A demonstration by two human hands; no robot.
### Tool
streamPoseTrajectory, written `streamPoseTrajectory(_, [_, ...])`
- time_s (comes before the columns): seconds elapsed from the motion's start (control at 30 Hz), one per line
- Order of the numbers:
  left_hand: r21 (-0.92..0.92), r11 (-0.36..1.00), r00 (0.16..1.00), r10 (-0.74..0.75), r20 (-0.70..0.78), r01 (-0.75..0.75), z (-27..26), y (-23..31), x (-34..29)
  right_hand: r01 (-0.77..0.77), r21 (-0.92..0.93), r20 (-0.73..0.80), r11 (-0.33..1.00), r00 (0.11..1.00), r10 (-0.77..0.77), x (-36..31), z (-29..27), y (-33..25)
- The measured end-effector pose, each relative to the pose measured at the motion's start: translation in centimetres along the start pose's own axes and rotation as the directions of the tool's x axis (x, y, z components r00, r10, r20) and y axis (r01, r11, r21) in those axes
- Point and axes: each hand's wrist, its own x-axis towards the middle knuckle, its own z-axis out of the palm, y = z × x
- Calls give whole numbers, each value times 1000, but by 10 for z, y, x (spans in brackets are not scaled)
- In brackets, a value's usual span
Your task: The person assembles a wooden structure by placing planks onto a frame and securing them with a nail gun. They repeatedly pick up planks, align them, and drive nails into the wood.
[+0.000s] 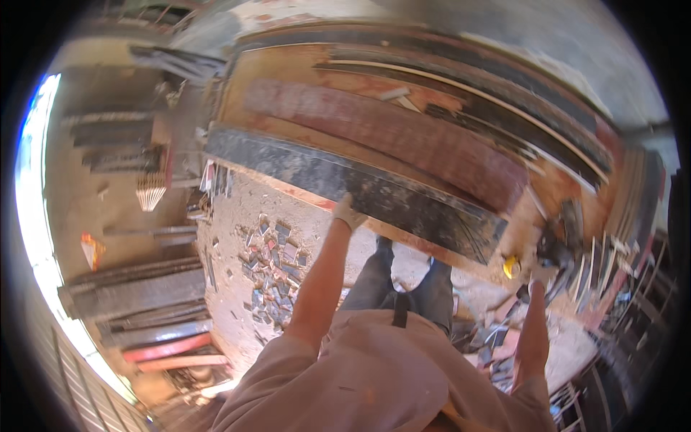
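A long black plank (302,168) with worn, scuffed patches lies across the near side of the worktable. My left hand (349,214), in a pale glove, grips its near edge around the middle. Behind it rests a dull red plank (389,140), roughly parallel. At the table's right end, my right hand (540,276), also gloved, is closed at a dark power tool (556,247); its fingers show only small and blurred. A yellow tape measure (511,267) sits just left of this hand.
Long dark strips (468,93) line the table's far side. Small board offcuts (277,270) lie heaped on the floor left of my legs, with more scraps (497,345) by my right arm. Stacked planks (144,295) occupy the left floor. Thin slats (601,266) stand at right.
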Motion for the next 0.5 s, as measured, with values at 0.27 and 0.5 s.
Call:
streamPoseTrajectory(0.27, [605,791,892,335,-305,-91,32,-23,19,124,499,159,858,960,-231,-2,-180,-115])
streamPoseTrajectory(0.5, [380,921,928,208,-310,-80,-38,55,48,-277,868,244,412,961,132,-47,-235,-145])
